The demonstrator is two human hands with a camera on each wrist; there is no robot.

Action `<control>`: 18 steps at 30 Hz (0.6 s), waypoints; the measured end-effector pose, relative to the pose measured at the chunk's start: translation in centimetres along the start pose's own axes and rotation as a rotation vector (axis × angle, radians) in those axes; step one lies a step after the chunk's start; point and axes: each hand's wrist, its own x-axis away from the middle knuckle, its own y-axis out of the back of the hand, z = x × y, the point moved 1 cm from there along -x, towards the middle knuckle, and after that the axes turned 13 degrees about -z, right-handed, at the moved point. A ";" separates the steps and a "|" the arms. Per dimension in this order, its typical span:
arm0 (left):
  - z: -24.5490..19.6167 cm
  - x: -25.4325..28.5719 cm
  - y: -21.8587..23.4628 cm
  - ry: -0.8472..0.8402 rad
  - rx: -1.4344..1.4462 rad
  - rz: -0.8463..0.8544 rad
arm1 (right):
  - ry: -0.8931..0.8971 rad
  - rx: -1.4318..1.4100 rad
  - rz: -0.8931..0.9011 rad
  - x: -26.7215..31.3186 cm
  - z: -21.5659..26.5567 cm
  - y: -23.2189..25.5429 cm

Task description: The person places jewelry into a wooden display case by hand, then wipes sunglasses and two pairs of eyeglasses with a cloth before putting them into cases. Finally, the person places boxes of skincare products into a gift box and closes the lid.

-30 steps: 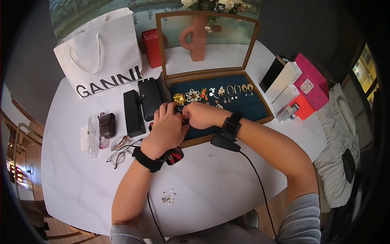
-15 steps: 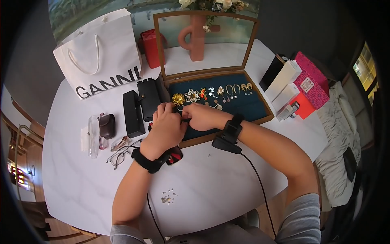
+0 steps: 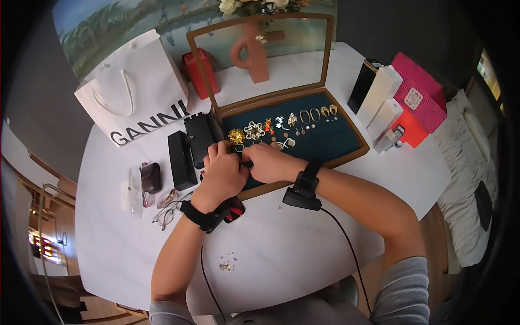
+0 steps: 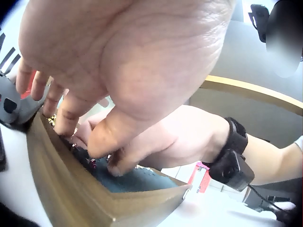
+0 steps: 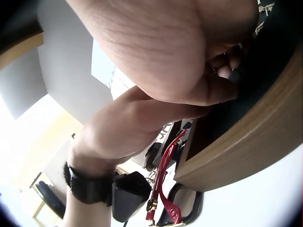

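Note:
The wooden jewellery case (image 3: 355, 159) lies with its glass lid raised; earrings and brooches sit in rows on its dark teal lining (image 3: 338, 142). At its left end the two hands meet. My left hand (image 3: 220, 172) reaches over the near left corner, fingers extended and pointing down in the left wrist view, thumb a little apart. Beside it, my right hand (image 3: 272, 164) pinches a small dark thing (image 5: 235, 74), seen in the right wrist view, low over the lining. A gold flower brooch (image 3: 236, 136) lies just beyond the fingers. What the left fingertips touch is mostly hidden.
Left of the case are black boxes (image 3: 181, 162), glasses (image 3: 164, 215), a brown case (image 3: 151, 177) and a white bag (image 3: 132, 89). Small boxes (image 3: 381, 97) stand right. A red-strapped item (image 3: 234, 210) and tiny pieces (image 3: 227, 264) lie nearer the body.
The head view has shifted and tilted, so the table's things sit differently in it. Both hands remain together at the case's left end, with little visible movement.

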 end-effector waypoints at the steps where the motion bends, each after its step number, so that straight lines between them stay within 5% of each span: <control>1: 0.0 0.0 -0.1 -0.005 -0.009 -0.001 | -0.011 -0.005 0.015 0.0 0.1 0.1; 18: -0.6 -0.3 -0.5 0.186 -0.106 0.021 | -0.064 -0.145 -0.013 0.2 0.4 0.8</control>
